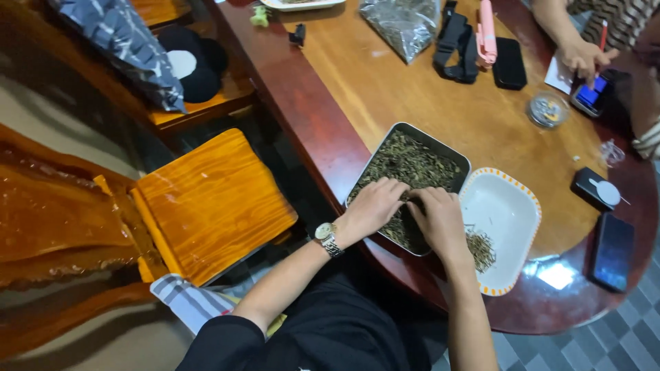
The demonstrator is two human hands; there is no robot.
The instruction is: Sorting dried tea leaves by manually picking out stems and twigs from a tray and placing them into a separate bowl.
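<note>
Metal tray (440, 152) is our reference: rectangular, grey, filled with dark dried leaves (416, 165), sitting at the near edge of the round wooden table (412, 96). We have both hands in it, at its near half. Left hand (375, 206) lies palm down on the leaves, fingers loosely curled and together, tips pressing into the pile; whether it pinches anything, we cannot tell. Right hand (440, 220) sits just beside it, toward the tray's right corner, fingers bent down into the leaves and close together; a pinch is not visible either. The two hands nearly touch. Wristwatch (328, 237) on our left wrist, hanging off the tray's near-left side, past the table edge.

Touching the tray's right side: white dish (505, 206) with an orange dotted rim, holding a small heap of sorted stems (481, 249) at its near end, just right of our right hand.

Right of the tray, well apart: small black box (595, 189) with a white disc, and a dark phone (612, 251) nearer the table's edge. Beyond the tray: clear bag of dried leaves (402, 24), black strap (457, 45), pink object (487, 31), black case (510, 63), round glass ashtray (548, 110). Far right of that, another person's hand (584, 58) at a blue-lit device (591, 95).

Left of the tray, off the table: orange wooden chair (213, 203).
</note>
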